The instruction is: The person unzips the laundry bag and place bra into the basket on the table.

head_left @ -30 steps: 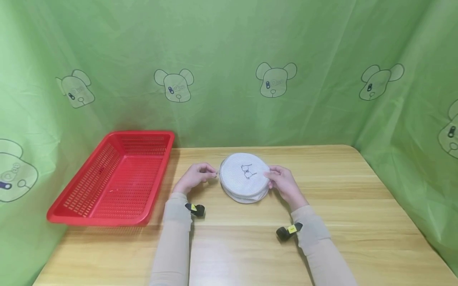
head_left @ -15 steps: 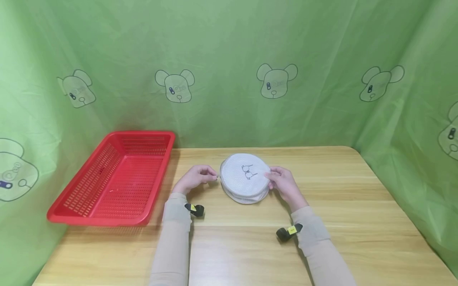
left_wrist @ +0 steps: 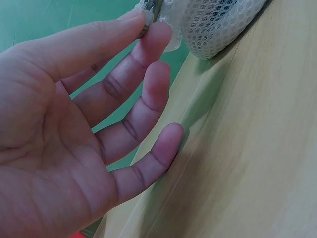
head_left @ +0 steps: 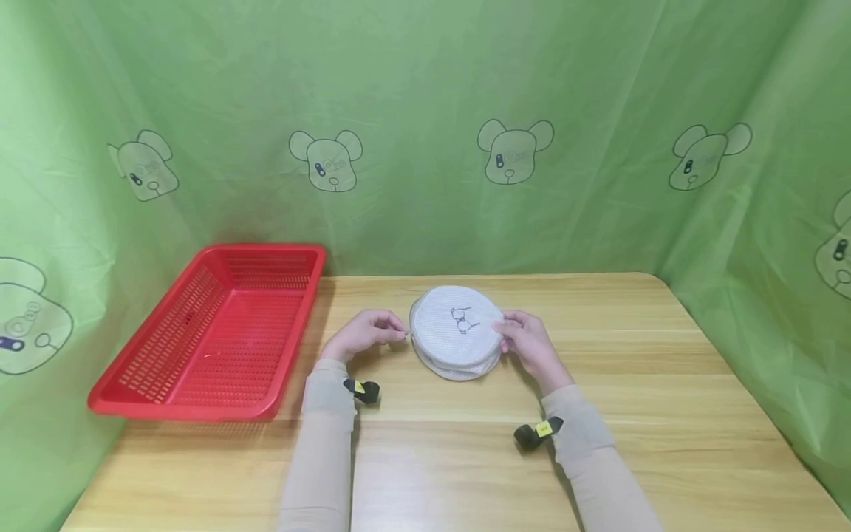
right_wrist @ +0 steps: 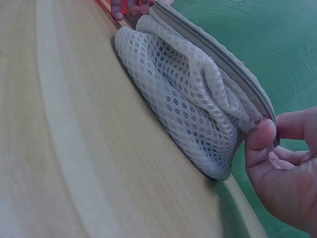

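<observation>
A round white mesh laundry bag (head_left: 457,325) lies squashed low on the table, a small line drawing on its top. Around its upper edge runs a grey zipper (right_wrist: 234,64), which looks closed along the stretch visible in the right wrist view. At the bag's left side, my left hand (head_left: 364,334) pinches the metal zipper pull (left_wrist: 154,7) between thumb and index finger, the other fingers loosely bent. Opposite it, my right hand (head_left: 530,343) pinches the top rim between thumb and fingers. Soft mesh folds (right_wrist: 183,94) bulge below the zipper.
To the left stands a red plastic basket (head_left: 282,403) with perforated walls. The wooden table (head_left: 439,458) meets a green curtain (head_left: 412,81) at the back and both sides. Each forearm wears a black wrist camera, the left one (head_left: 367,391) and the right one (head_left: 527,437).
My left fingertips have moved a little toward me along the bag's left edge with the zipper pull. The right hand and the bag stay nearly in place.
</observation>
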Tool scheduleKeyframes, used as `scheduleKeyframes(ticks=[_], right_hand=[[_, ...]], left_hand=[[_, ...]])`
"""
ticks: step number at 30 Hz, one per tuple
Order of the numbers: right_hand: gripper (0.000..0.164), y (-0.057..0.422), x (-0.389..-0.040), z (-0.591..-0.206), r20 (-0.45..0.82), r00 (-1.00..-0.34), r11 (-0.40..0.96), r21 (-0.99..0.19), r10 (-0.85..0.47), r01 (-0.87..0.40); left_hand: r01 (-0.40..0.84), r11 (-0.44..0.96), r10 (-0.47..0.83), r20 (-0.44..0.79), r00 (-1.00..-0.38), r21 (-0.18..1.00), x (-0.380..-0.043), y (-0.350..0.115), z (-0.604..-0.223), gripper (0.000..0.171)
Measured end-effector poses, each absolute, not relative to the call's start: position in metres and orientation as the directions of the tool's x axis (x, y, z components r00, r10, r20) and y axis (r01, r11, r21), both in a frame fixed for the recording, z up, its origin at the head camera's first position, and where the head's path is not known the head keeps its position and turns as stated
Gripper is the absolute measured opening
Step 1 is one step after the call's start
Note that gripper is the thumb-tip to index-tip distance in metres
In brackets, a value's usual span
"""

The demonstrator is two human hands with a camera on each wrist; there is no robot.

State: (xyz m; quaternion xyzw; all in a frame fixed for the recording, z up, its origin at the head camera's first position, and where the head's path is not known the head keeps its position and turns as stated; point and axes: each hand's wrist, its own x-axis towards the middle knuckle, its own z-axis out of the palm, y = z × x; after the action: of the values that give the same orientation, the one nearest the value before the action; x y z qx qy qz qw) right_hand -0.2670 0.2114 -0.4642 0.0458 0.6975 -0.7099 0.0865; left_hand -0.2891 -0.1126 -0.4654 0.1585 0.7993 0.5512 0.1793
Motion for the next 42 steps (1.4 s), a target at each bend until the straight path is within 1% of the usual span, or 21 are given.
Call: scheduleKeyframes(ticks=[9,15,23,28,36,40,42], right_hand=[[0.048,0.2123,-0.2672,-0.4645,-0.184,-0.981,-0.018,-0.983,-0.057,0.185],[0.048,0.2130,-0.2656,-0.4621,-0.193,-0.979,-0.011,-0.981,-0.064,0.194],[0.053,0.2157,-0.2644,-0.4596,-0.213,-0.973,0.001,-0.977,-0.092,0.214],[0.054,0.2159,-0.2646,-0.4598,-0.214,-0.973,0.007,-0.977,-0.085,0.214],[0.051,0.2166,-0.2671,-0.4616,-0.185,-0.983,0.025,-0.982,-0.017,0.185],[0.054,0.2168,-0.2679,-0.4613,-0.167,-0.986,0.047,-0.985,-0.012,0.166],[0.057,0.2170,-0.2676,-0.4609,-0.150,-0.988,0.067,-0.987,-0.031,0.148]], left_hand=[[0.054,0.326,0.502,-0.124,-0.856,0.944,-0.2870,-0.1102,-0.4644,0.019],[0.042,0.324,0.502,-0.134,-0.855,0.945,-0.2870,-0.1082,-0.4653,0.020],[0.034,0.344,0.469,-0.140,-0.872,0.938,-0.2868,-0.1081,-0.4638,0.018],[0.021,0.344,0.446,-0.143,-0.884,0.939,-0.2877,-0.1087,-0.4643,0.020],[-0.003,0.316,0.407,-0.138,-0.903,0.949,-0.2899,-0.1096,-0.4669,0.020],[-0.005,0.315,0.371,-0.128,-0.920,0.949,-0.2903,-0.1098,-0.4677,0.018],[-0.004,0.321,0.351,-0.123,-0.928,0.947,-0.2902,-0.1099,-0.4676,0.017]])
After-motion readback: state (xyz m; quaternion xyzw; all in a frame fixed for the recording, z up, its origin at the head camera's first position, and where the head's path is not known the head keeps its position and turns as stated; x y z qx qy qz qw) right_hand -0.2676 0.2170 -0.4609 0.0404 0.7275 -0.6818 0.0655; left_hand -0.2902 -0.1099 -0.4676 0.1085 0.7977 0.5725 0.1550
